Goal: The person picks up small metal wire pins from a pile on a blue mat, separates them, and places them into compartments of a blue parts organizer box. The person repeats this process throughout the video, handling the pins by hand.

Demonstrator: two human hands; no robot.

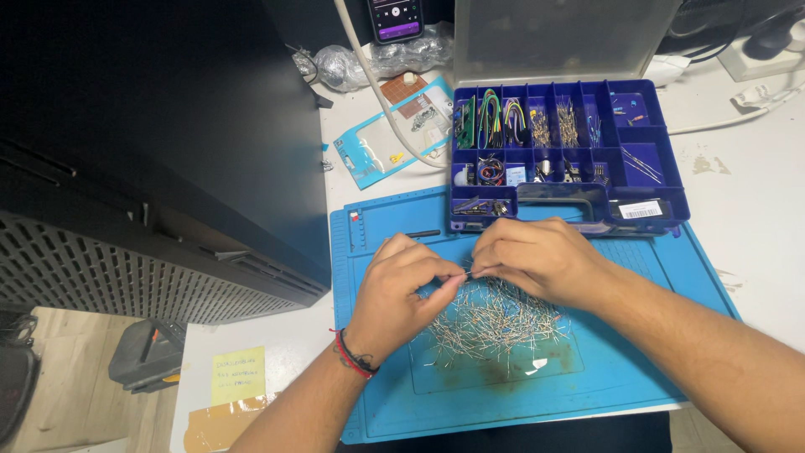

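Note:
A heap of small resistors with thin wire leads (495,323) lies on a blue work mat (620,369). My left hand (401,289) and my right hand (537,256) meet just above the heap. Their fingertips pinch the two ends of one thin-leaded resistor (470,273) between them. A red and black cord bracelet circles my left wrist. Beyond the hands stands an open dark blue compartment box (654,180) with wires and small electronic parts in its cells.
A large black case (151,151) with a vented side fills the left. Behind the box lie a phone (396,18), crumpled plastic bags (369,59), a light blue package (381,143) and a white cable (369,75). A yellow sticky note (237,376) sits at the table's near left.

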